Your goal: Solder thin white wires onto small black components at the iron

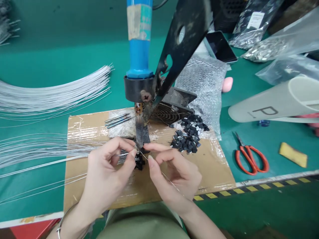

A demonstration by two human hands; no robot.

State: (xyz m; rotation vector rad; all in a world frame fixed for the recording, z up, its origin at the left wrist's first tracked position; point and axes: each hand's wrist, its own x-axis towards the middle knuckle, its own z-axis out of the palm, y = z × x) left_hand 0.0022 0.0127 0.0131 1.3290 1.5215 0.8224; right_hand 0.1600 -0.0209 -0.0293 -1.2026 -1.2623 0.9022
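A blue-handled soldering iron hangs upright in a black metal stand, its tip pointing down between my hands. My left hand is closed in a pinch just left of the tip, on a thin white wire; the wire's very end is too small to make out. My right hand pinches a thin strand of solder wire, which reaches up to the tip and trails down across the palm. Under my fingers lie several small black pieces and ends of the bundled white wires.
Cardboard covers the work spot. A pile of small black parts lies right of a round black grille. Red-handled scissors, a yellow sponge and a white tube are farther right. Another wire bundle lies left.
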